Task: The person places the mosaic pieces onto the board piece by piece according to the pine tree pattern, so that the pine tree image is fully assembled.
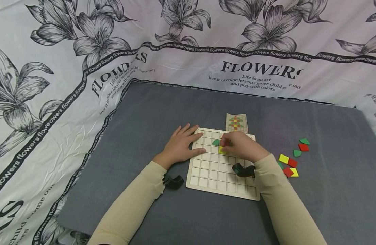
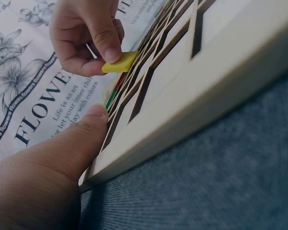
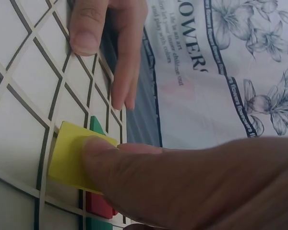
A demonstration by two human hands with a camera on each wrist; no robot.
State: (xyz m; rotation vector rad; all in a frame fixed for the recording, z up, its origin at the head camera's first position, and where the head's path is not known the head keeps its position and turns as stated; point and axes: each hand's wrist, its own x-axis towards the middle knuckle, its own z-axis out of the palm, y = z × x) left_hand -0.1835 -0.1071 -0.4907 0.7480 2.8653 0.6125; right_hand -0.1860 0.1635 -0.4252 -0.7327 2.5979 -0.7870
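My right hand (image 1: pixel 243 145) pinches a yellow square tile (image 3: pixel 72 153) between thumb and fingers, close over the wooden grid board (image 1: pixel 207 183). In the left wrist view the yellow tile (image 2: pixel 121 62) is tilted above the grid. A green tile with a curved edge (image 1: pixel 216 142) lies in a cell left of the right hand. Red and green pieces, partly hidden by that hand, show beside it, a red tile (image 3: pixel 100 205) among them in the right wrist view. My left hand (image 1: pixel 183 144) rests on the board's left edge, its fingers spread.
Behind the board lies a small pattern card (image 1: pixel 236 123) with coloured shapes. Right of the right forearm several loose tiles are scattered, among them a red tile (image 1: pixel 304 147) and a yellow tile (image 1: pixel 283 159). A grey mat (image 1: pixel 139 136) covers the table, over a flower-printed cloth (image 1: pixel 181 64).
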